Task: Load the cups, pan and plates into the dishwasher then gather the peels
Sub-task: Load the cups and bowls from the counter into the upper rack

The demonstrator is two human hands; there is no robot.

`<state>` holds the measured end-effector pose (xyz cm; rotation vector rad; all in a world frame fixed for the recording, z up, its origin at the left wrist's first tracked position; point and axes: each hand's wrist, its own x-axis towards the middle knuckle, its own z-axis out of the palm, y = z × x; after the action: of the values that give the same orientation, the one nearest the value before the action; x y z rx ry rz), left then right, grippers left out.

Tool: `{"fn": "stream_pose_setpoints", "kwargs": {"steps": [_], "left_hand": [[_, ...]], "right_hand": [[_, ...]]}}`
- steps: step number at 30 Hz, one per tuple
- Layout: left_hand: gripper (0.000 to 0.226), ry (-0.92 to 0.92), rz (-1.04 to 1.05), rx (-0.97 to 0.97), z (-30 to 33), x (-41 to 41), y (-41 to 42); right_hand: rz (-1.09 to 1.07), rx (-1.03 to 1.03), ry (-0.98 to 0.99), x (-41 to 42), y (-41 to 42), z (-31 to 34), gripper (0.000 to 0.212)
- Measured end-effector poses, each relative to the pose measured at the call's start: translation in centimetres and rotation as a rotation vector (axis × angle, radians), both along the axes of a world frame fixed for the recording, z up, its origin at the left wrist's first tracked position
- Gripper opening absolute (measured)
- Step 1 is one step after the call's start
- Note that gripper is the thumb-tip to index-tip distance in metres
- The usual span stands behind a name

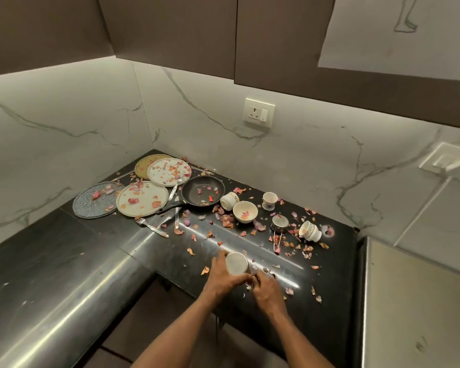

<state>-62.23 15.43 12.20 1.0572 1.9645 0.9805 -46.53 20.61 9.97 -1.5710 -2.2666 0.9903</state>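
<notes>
Four plates [142, 199] are grouped at the far left corner of the worktop [64, 261], partly overlapping, with the pan [203, 193] just to their right and a fork [150, 226] laid in front of them. Right of the pan, a tipped cup [229, 201], a bowl [245, 211], an upright cup [269, 200], a small metal pot [280, 223] and another tipped cup [310, 231] are ranged toward the right edge. Peels [225, 221] are scattered on the plates, in the pan and across the worktop, and one cup [236, 263] is held at the near edge between the left hand [223, 277] and the right hand [266, 290].

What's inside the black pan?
The black pan holds a few pinkish peel scraps and one small red bit. Nothing else shows inside, and nothing covers its bottom.
</notes>
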Motion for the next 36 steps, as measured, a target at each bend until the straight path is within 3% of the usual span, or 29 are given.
{"fn": "stream_pose_setpoints", "kwargs": {"steps": [4, 8, 25, 29, 31, 36], "left_hand": [[0.095, -0.008, -0.033, -0.008, 0.0, 1.1, -2.8], [0.083, -0.003, -0.094, 0.018, -0.6, 1.9, -6.5], [0.081, -0.063, -0.283, -0.090, -3.2, 8.4, -24.4], [0.087, -0.152, -0.328, -0.125, -4.5, 11.2, -26.7], [0.079, -0.201, -0.332, -0.154, -4.7, 12.8, -28.0], [0.075, -0.253, -0.422, -0.246, -5.7, 18.1, -31.2]], "right_hand": [[-0.068, 0.032, -0.016, 1.5, -3.7, 0.6, 0.014], [-0.108, 0.029, -0.016, 2.9, -9.1, 1.4, 0.015], [-0.279, -0.083, -0.077, 9.8, -30.3, -2.0, 0.023], [-0.349, -0.129, -0.034, 12.6, -34.1, -2.5, 0.019], [-0.379, -0.137, -0.032, 14.1, -36.0, -2.5, 0.016], [-0.460, -0.192, -0.053, 19.2, -41.1, -4.3, 0.024]]}}
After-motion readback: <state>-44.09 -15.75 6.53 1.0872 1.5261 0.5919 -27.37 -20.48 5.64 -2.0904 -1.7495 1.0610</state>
